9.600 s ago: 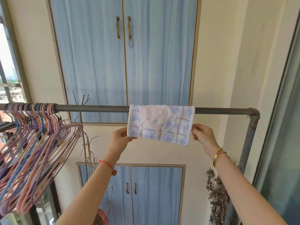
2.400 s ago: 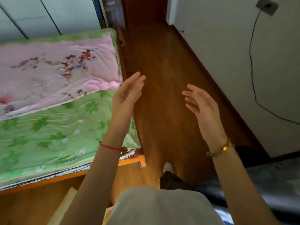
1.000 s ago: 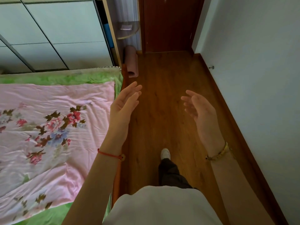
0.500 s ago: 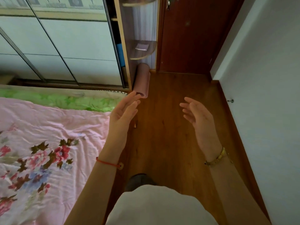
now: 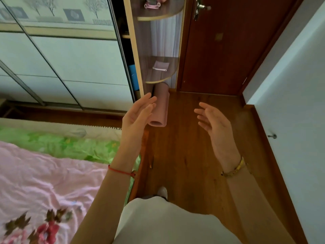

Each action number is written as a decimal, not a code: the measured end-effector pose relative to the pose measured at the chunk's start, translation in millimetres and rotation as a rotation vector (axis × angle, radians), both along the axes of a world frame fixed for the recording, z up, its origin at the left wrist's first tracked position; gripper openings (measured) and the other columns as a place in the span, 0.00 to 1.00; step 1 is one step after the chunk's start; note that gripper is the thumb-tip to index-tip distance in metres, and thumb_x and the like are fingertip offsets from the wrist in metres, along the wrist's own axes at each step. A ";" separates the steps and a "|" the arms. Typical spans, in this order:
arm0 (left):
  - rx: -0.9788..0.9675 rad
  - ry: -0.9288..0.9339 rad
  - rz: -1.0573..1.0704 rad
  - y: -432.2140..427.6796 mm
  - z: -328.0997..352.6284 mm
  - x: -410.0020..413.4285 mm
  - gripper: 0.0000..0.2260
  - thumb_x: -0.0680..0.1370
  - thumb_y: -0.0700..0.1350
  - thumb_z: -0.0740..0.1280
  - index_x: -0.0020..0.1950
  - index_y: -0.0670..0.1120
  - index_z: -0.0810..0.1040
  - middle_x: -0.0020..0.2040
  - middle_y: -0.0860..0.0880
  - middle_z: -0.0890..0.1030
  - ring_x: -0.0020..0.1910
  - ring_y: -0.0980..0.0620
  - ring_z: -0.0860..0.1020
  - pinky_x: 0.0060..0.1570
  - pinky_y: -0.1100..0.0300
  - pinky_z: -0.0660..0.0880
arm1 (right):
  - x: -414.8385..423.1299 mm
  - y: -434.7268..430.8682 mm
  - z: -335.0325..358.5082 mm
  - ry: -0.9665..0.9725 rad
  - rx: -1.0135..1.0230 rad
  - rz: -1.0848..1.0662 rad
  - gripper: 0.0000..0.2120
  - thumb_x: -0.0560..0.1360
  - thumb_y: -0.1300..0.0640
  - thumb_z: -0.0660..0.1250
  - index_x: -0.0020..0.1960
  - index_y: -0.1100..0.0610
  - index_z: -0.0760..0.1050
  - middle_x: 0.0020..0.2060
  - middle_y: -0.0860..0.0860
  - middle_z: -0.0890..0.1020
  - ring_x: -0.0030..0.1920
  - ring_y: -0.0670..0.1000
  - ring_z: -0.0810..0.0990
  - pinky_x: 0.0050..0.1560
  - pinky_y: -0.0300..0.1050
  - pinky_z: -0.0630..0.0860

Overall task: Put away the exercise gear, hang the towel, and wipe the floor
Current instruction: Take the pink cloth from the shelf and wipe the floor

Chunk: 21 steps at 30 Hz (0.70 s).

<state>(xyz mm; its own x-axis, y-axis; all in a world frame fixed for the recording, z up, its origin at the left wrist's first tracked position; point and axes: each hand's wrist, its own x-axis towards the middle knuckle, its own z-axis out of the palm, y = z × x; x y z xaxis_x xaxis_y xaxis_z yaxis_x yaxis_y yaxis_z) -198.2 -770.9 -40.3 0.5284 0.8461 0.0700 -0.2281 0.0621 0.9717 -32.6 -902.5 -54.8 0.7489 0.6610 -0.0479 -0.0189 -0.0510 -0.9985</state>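
Where the wooden floor (image 5: pixel 193 155) runs between the bed (image 5: pixel 44 182) and the white wall (image 5: pixel 290 120) up to a dark door (image 5: pixel 219 50), the rolled pink mat (image 5: pixel 161 106) lies under the corner shelf (image 5: pixel 161 76). Left hand (image 5: pixel 137 118) and right hand (image 5: pixel 214 120) hover spread and empty, the left one's fingers covering the mat's near edge.

Lower left, a pink floral quilt (image 5: pixel 44 182) spread over a green leaf-print sheet (image 5: pixel 70 147). Beyond these, sliding wardrobe doors (image 5: pixel 73 64) with pale panels and a tree print along the top. Just beside them, rounded corner shelves (image 5: pixel 163 74), one above another. Farther right, a closed dark wooden door (image 5: pixel 228 50) with a metal handle (image 5: pixel 197 7). At right, a white wall (image 5: pixel 290 103) bearing a small metal doorstop (image 5: pixel 272 136).
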 end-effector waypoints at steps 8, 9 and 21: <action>-0.061 0.049 -0.074 121.0 -1.3 96.0 0.16 0.82 0.41 0.64 0.70 0.45 0.75 0.66 0.46 0.79 0.64 0.48 0.78 0.40 0.67 0.80 | 79.3 121.8 -4.0 0.037 -0.034 -0.028 0.15 0.84 0.53 0.56 0.67 0.51 0.75 0.58 0.47 0.82 0.61 0.47 0.79 0.66 0.51 0.75; -0.075 0.061 -0.078 137.4 -3.6 109.6 0.16 0.82 0.41 0.64 0.70 0.46 0.76 0.66 0.46 0.79 0.64 0.48 0.78 0.41 0.67 0.79 | 93.9 136.4 -5.7 0.045 -0.039 -0.033 0.15 0.84 0.53 0.56 0.67 0.51 0.75 0.58 0.47 0.82 0.61 0.47 0.79 0.67 0.51 0.74; -0.079 0.151 -0.011 302.9 -38.1 295.4 0.14 0.81 0.45 0.66 0.67 0.51 0.78 0.65 0.49 0.80 0.61 0.51 0.80 0.47 0.66 0.78 | 285.1 304.9 -22.5 0.064 -0.090 0.013 0.15 0.83 0.52 0.57 0.67 0.51 0.75 0.59 0.48 0.82 0.61 0.47 0.79 0.67 0.52 0.74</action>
